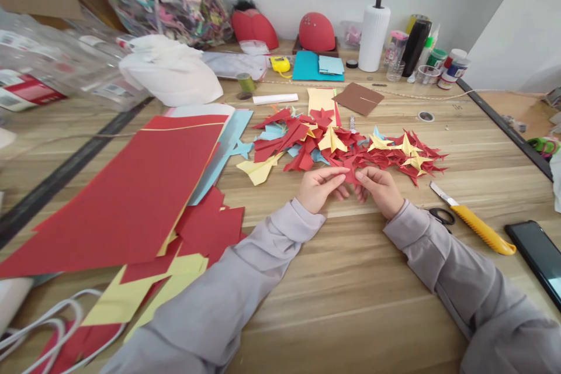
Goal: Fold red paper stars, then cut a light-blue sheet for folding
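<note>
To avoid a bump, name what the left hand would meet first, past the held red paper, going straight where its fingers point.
Probably the right hand: the left hand points toward it across the held red paper, though depth is unclear.

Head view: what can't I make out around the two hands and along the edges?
All in the head view:
- Red paper piece: partly hidden by fingers of the left hand and right hand.
- Black ring-shaped handle: the rest hidden by the right sleeve.
- Phone: cut off by the right edge.
- Bottle labels, far left: too blurred to read.
</note>
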Action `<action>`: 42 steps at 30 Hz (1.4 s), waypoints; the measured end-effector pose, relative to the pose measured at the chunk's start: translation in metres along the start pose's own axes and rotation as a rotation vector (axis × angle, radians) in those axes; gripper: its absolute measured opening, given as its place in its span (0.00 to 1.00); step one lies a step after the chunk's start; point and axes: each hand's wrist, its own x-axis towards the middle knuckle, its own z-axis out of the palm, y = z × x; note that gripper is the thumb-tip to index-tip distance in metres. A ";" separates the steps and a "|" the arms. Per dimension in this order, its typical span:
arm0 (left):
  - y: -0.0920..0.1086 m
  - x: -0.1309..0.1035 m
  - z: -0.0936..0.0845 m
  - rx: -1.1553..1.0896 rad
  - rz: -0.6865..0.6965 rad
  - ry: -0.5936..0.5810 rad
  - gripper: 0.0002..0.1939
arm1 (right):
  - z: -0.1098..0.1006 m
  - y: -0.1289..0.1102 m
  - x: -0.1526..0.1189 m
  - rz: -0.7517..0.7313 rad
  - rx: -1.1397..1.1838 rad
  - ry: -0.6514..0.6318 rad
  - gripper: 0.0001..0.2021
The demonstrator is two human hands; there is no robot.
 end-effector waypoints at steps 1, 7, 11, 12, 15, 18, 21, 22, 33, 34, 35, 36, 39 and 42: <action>0.001 0.001 0.000 -0.031 -0.015 0.015 0.20 | 0.000 0.000 0.000 0.000 0.004 0.005 0.21; 0.008 0.002 0.002 -0.131 -0.069 0.072 0.21 | 0.000 0.000 -0.001 0.005 0.043 -0.019 0.19; 0.009 0.002 0.003 -0.123 -0.071 0.072 0.21 | 0.000 0.000 -0.002 0.000 0.041 -0.032 0.17; 0.008 0.002 0.003 -0.116 -0.068 0.067 0.21 | 0.000 0.000 -0.002 -0.001 0.047 -0.033 0.17; 0.006 0.002 0.002 -0.092 -0.053 0.057 0.20 | -0.001 0.000 -0.003 -0.012 0.065 -0.034 0.16; 0.004 0.002 0.002 -0.085 -0.044 0.061 0.20 | -0.001 0.000 -0.003 -0.024 0.077 -0.026 0.15; 0.004 0.002 0.001 -0.079 -0.043 0.060 0.20 | -0.001 0.002 -0.002 -0.035 0.084 -0.018 0.15; 0.003 0.002 0.001 -0.073 -0.042 0.059 0.20 | -0.001 0.002 -0.002 -0.043 0.084 -0.016 0.15; -0.003 0.002 0.000 0.045 0.032 0.034 0.19 | 0.000 0.005 -0.003 -0.112 -0.015 -0.058 0.13; -0.003 0.002 -0.001 0.046 0.035 0.029 0.19 | 0.000 0.005 -0.003 -0.100 -0.014 -0.047 0.13; -0.003 0.002 -0.001 0.045 0.037 0.025 0.19 | 0.000 0.005 -0.003 -0.092 -0.010 -0.039 0.13; -0.003 0.002 -0.001 0.043 0.041 0.024 0.19 | 0.000 0.005 -0.002 -0.088 -0.006 -0.036 0.14; -0.002 0.001 0.000 0.051 0.059 0.027 0.18 | 0.000 0.004 -0.002 -0.087 0.009 -0.038 0.15; 0.000 0.000 0.001 0.074 0.081 0.029 0.19 | 0.000 0.004 -0.002 -0.081 0.019 -0.033 0.15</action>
